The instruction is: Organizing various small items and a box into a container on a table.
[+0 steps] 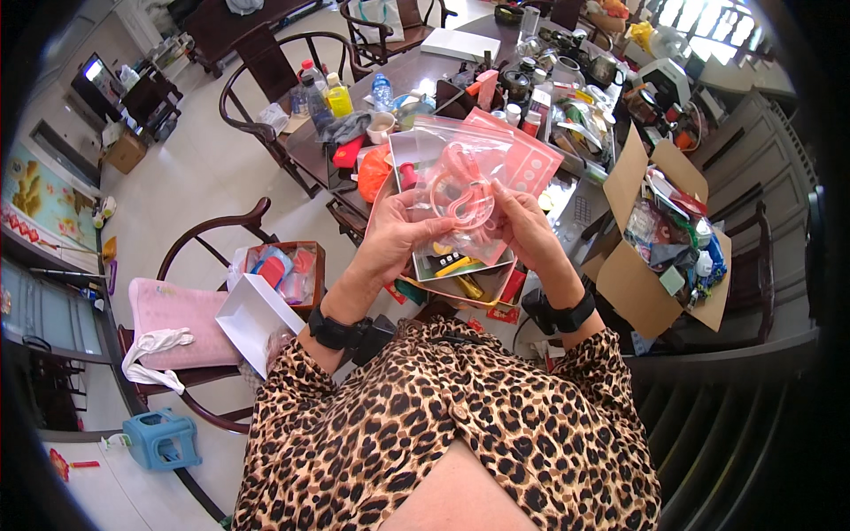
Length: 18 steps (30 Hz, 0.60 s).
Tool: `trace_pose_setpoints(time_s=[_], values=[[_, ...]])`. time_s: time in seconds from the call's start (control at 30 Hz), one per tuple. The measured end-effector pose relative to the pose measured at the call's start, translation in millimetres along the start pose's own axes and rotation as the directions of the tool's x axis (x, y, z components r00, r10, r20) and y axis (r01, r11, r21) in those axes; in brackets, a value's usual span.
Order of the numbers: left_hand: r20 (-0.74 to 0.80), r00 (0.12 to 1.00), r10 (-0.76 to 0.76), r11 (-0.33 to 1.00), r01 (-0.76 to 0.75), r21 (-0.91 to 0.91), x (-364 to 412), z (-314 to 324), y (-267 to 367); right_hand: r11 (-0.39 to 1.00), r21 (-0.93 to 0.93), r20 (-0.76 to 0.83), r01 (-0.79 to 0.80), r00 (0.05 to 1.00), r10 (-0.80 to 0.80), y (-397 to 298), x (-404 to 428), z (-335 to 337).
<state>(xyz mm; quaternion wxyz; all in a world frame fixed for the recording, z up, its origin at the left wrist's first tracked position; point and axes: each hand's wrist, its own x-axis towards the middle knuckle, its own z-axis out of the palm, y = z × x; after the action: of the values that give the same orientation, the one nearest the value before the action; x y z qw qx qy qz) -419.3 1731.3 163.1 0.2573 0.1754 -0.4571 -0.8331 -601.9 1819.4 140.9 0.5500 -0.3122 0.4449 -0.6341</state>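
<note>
Both my hands hold a clear plastic zip bag [465, 172] with a coiled pink cord or strap inside. My left hand [398, 232] pinches its lower left part, and my right hand [524, 222] grips its right side. Behind the bag lies a pink printed sheet or packet [538, 159]. Beneath my hands is an open box [488, 277] with a yellow-handled tool and other small things; the bag hides part of it. An orange plastic bag [374, 174] sits just left of the box, close to a white mug [380, 127].
Bottles [339, 96], jars and a white flat box [460, 45] crowd the dark table. An open cardboard box [637, 292] full of mixed items stands at the right. At the left, a chair holds a pink pillow [179, 318] beside a white box [255, 318]. A blue stool [161, 439] is on the floor.
</note>
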Motion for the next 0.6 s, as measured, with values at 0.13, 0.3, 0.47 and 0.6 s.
trace_pose_setpoints(time_s=[0.13, 0.3, 0.47, 0.6], values=[[-0.027, 0.999, 0.017, 1.000, -0.017, 0.018, -0.6, 1.2, 0.8, 0.990, 0.097, 0.015, -0.106, 0.994, 0.105, -0.7, -1.7, 9.7], [-0.046, 0.997, 0.061, 0.996, -0.058, 0.063, -3.3, -0.3, 0.5, 0.986, 0.135, 0.114, -0.095, 0.990, 0.080, 7.6, -2.2, 10.4], [-0.032, 0.998, 0.058, 0.998, -0.058, 0.002, -2.4, -3.8, -1.9, 0.990, 0.127, 0.087, -0.068, 0.995, 0.057, 9.5, -5.7, 11.1], [0.024, 0.999, -0.041, 0.998, 0.042, -0.039, -7.1, -15.9, 1.0, 0.988, 0.144, 0.028, 0.058, 0.998, -0.063, -2.5, 1.8, -11.3]])
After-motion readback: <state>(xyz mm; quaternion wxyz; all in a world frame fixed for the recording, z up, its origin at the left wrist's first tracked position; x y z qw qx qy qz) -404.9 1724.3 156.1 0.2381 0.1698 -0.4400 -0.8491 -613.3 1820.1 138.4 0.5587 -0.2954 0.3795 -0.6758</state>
